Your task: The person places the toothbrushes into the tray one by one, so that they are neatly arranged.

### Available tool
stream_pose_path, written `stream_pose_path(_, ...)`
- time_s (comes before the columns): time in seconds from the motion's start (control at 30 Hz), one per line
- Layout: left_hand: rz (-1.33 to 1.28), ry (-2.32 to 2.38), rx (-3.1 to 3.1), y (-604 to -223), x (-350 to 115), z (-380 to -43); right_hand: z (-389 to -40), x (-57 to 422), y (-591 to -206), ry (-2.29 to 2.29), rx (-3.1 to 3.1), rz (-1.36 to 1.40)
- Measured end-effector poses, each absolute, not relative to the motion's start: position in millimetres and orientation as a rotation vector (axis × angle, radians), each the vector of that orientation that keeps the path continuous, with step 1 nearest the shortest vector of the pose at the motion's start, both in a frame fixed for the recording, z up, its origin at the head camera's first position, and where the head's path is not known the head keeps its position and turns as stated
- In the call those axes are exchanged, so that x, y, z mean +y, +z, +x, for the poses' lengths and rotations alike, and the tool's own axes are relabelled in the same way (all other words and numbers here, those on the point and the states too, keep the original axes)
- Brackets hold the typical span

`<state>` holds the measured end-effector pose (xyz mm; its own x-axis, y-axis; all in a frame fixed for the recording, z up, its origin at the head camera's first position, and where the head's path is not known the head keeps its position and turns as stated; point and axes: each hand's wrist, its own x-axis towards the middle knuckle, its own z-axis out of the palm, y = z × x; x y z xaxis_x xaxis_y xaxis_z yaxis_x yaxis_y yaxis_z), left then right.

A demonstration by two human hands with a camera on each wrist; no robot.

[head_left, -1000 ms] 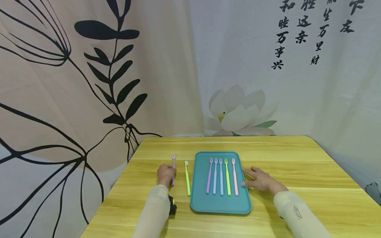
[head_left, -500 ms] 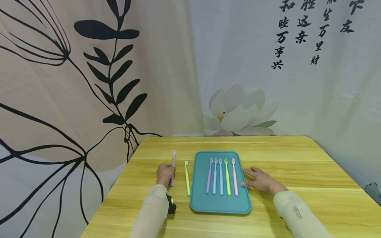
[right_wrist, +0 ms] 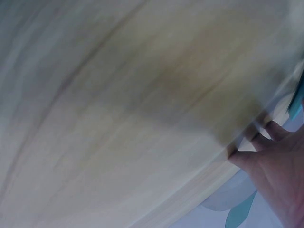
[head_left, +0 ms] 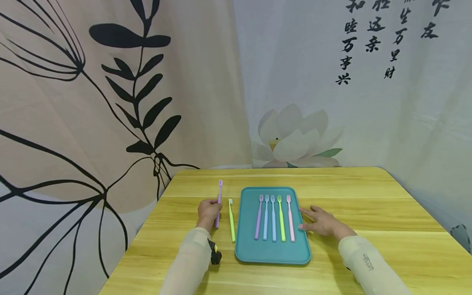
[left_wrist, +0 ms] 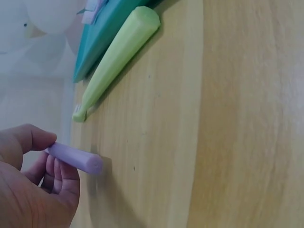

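Note:
My left hand (head_left: 209,213) pinches a purple toothbrush (head_left: 220,191) between thumb and fingers, left of the tray; in the left wrist view the purple handle (left_wrist: 78,158) stands off the table, its shadow below. Just right of it a green toothbrush (head_left: 231,221) lies on the table. A teal tray (head_left: 273,255) holds a row of several toothbrushes: purple (head_left: 258,219), two blue, green (head_left: 282,221) and pink (head_left: 290,221). My right hand (head_left: 322,222) rests with spread fingers at the tray's right edge; in the right wrist view the hand (right_wrist: 275,161) has its fingertips on the table.
The wooden table (head_left: 368,205) extends around the tray on all sides. Behind it hangs a printed curtain (head_left: 206,102) with plant drawings and writing. A small black device (head_left: 215,255) sits at my left wrist.
My left hand has lifted the purple toothbrush and shifted it slightly away from me and to the right, towards the green one. The right hand and the tray stay in place.

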<state>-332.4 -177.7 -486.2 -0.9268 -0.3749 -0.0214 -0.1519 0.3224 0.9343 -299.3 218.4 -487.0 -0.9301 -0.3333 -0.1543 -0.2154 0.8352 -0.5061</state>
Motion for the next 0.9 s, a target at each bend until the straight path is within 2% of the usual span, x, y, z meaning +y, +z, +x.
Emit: stream_pose_path(0.9, 0.444, -1.718, -2.312, -470, -156, -335, -298, 220, -487, -0.728, 2.787, -0.445)
